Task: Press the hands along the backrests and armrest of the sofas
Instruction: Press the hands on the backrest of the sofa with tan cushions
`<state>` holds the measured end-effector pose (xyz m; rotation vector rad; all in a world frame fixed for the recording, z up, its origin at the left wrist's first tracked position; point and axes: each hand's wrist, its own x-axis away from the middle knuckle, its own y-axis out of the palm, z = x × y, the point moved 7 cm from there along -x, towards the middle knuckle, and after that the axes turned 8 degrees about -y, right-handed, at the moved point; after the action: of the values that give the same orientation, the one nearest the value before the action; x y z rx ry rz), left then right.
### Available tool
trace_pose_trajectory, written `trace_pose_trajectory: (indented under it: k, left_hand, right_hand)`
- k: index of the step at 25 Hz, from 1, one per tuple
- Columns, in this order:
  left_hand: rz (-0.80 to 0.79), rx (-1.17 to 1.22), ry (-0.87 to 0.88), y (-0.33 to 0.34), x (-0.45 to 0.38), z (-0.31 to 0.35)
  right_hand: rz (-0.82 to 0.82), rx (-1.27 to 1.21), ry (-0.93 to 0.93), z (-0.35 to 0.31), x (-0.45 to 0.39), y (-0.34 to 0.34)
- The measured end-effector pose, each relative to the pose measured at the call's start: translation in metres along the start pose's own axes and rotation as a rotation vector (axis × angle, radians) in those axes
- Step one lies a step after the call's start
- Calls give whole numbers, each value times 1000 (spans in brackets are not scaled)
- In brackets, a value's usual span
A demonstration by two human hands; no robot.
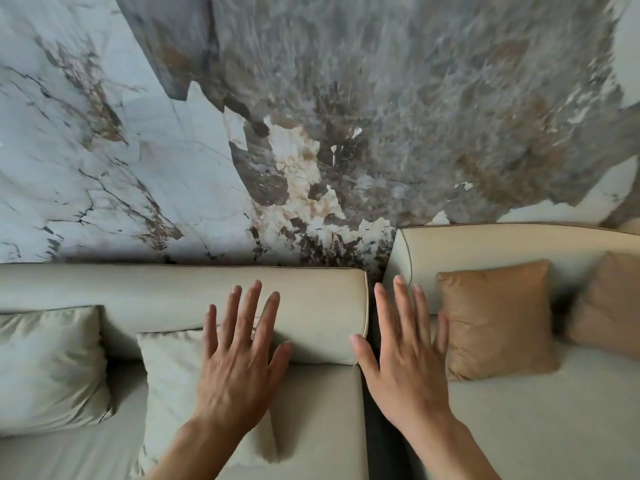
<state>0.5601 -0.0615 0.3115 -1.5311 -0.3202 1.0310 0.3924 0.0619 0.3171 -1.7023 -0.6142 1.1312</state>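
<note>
Two cream sofas stand side by side against a marble wall. The left sofa's backrest (pixel 145 292) runs across the lower left and ends at a piped edge near the middle. The right sofa's backrest (pixel 519 244) sits higher and further back. My left hand (pixel 239 358) is spread flat, fingers apart, over the right end of the left backrest. My right hand (pixel 405 358) is also spread flat, hovering over the dark gap between the sofas with its fingertips toward the right backrest's left edge. Whether either palm touches the fabric is unclear. Neither hand holds anything.
A patterned white cushion (pixel 169 382) lies partly under my left hand and a pale cushion (pixel 48 368) sits further left. Two tan cushions (pixel 498 320) (pixel 609 303) lean on the right backrest. The marble wall (pixel 311 116) rises directly behind.
</note>
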Motion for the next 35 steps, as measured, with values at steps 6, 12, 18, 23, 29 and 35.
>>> trace_pose_trajectory:
  k: [6, 12, 18, 23, 29, 35]
  left_hand:
    - [-39, 23, -18, 131, -32, -35]
    - [-136, -55, -64, 293, -52, -52]
    - [-133, -106, -76, 393, -93, -70]
    - [6, -101, -28, 434, -116, -76]
    - [146, -125, -10, 451, -129, -81]
    - [169, -125, -43, 462, -158, -83]
  right_hand:
    - [-100, -29, -28, 12, -40, 132]
    - [-175, -47, -37, 28, -70, 294]
    - [-194, 20, -86, 39, -92, 399]
    - [-86, 84, -73, 50, -98, 444]
    - [-26, 112, -94, 54, -116, 462]
    - [-32, 94, -115, 61, -150, 473]
